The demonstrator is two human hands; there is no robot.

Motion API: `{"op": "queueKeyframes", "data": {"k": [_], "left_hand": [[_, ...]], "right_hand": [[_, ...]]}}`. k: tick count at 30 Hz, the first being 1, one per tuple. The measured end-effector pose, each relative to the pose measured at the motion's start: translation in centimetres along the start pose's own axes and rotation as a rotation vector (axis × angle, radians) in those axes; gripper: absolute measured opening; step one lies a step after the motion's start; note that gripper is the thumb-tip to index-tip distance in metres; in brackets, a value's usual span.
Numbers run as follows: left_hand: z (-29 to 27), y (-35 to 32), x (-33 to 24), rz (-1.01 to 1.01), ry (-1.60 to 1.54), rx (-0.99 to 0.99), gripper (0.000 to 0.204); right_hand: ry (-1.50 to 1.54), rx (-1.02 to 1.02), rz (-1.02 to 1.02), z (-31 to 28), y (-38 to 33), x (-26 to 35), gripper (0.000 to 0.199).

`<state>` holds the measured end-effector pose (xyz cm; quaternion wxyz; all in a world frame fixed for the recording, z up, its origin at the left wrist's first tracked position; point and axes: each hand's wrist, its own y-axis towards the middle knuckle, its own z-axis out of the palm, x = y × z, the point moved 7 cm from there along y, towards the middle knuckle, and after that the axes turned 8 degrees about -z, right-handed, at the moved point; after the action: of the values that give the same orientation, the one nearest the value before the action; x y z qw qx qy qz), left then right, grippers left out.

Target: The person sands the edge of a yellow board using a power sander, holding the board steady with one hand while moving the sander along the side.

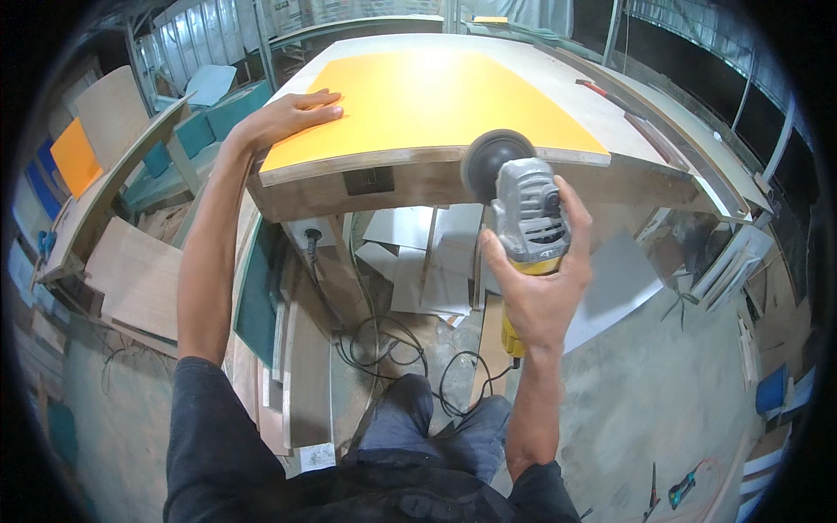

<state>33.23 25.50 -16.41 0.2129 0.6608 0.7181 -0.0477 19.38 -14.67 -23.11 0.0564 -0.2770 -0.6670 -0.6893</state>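
A yellow-faced board [418, 100] lies on the workbench, its bare wood edge toward me. My left hand [292, 120] rests flat on the board's left side, fingers stretched out and holding nothing. In my right hand [545, 301] is a yellow and grey angle grinder [534, 213], fingers wrapped round its body. The grinder's round dark disc [495, 166] is at the board's front edge, right of the middle. Whether the disc touches the edge or stands just off it, I cannot tell. A black cord runs from the grinder's lower end.
The white-topped workbench [558, 78] carries a red-handled tool [593, 87] at the right. A socket [312, 234] with a plug sits on the bench's leg. Coiled black cable [384, 344] and white sheets [427, 279] lie below. Curved wooden panels [131, 270] stand left; a green-black tool [683, 490] lies lower right.
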Motion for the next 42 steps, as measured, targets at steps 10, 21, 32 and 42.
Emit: {"op": "queueKeyframes", "data": {"k": [10,21,32,42], "left_hand": [[-0.1,-0.4,0.4,0.041,-0.010,0.030,0.099],[0.7,0.7,0.2,0.137,0.015,0.020,0.081],[0.6,1.0,0.2,0.276,-0.015,0.069,0.071],[0.4,0.2,-0.3,0.233,0.010,0.037,0.073]], "right_hand": [[-0.026,0.189,0.044,7.6,-2.6,6.4,0.079],[-0.008,0.235,-0.030,13.2,-4.3,10.1,0.082],[-0.024,0.294,-0.069,16.5,-5.1,12.8,0.081],[-0.039,0.158,-0.041,12.4,-4.7,10.0,0.081]]}}
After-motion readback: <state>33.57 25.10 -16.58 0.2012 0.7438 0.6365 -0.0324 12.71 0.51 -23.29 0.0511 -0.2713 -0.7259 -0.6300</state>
